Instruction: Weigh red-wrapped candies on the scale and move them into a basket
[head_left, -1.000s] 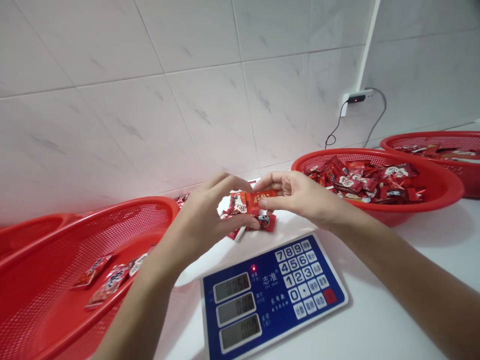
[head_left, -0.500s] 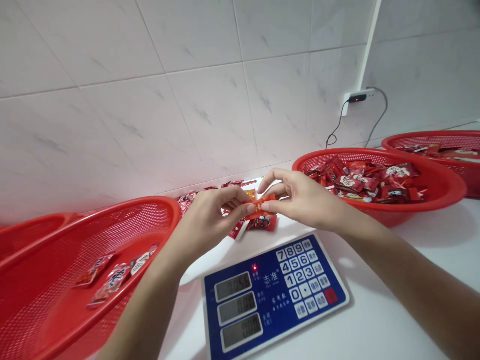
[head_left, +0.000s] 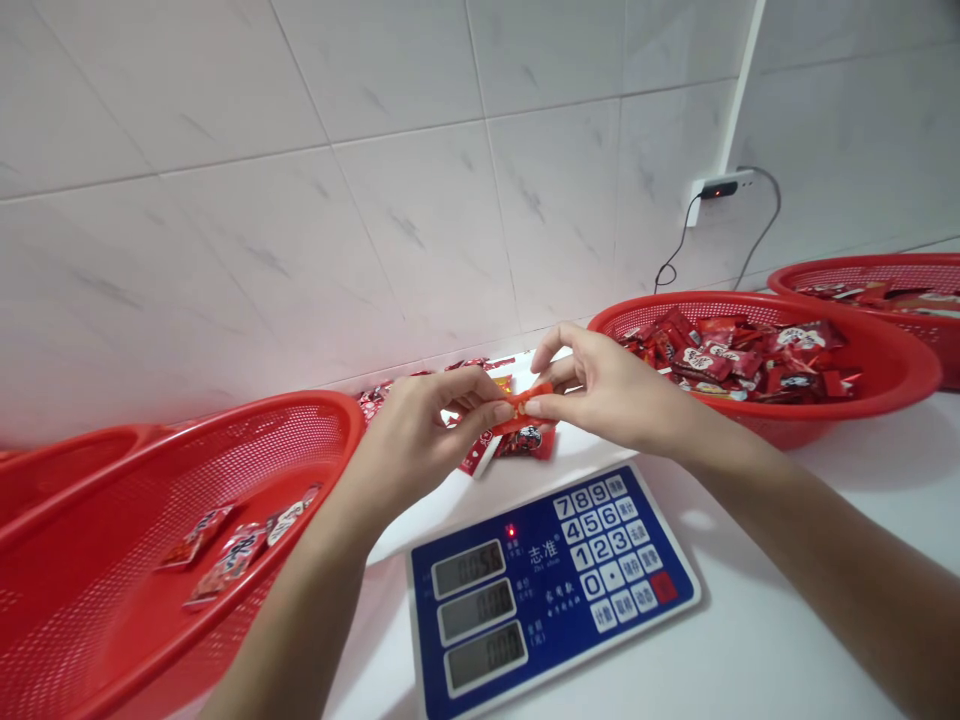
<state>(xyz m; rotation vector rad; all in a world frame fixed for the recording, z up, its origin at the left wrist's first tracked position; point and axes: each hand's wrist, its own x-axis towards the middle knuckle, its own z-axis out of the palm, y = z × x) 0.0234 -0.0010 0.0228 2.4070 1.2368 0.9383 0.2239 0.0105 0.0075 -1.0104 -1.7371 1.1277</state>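
Between both thumbs and fingertips I pinch a small orange-red candy packet (head_left: 523, 408) above the pan of a scale. My left hand (head_left: 442, 420) has its left end, and my right hand (head_left: 592, 392) its right end. Under my hands several red wrapped candies (head_left: 527, 442) lie on the white scale pan (head_left: 442, 500), partly hidden by my fingers. The blue keypad and display panel (head_left: 551, 590) of the scale faces me, with a red light lit.
At left a red mesh basket (head_left: 300, 420) holds a few wrapped candies (head_left: 232, 560). At right another red basket (head_left: 900, 365) is heaped with candies, with a further basket (head_left: 862, 265) behind it. A power socket (head_left: 720, 190) with cords is on the tiled wall.
My hands stay almost in place, both still pinching the packet. My right fingers have shifted slightly on its right end, and the view has tilted a little.
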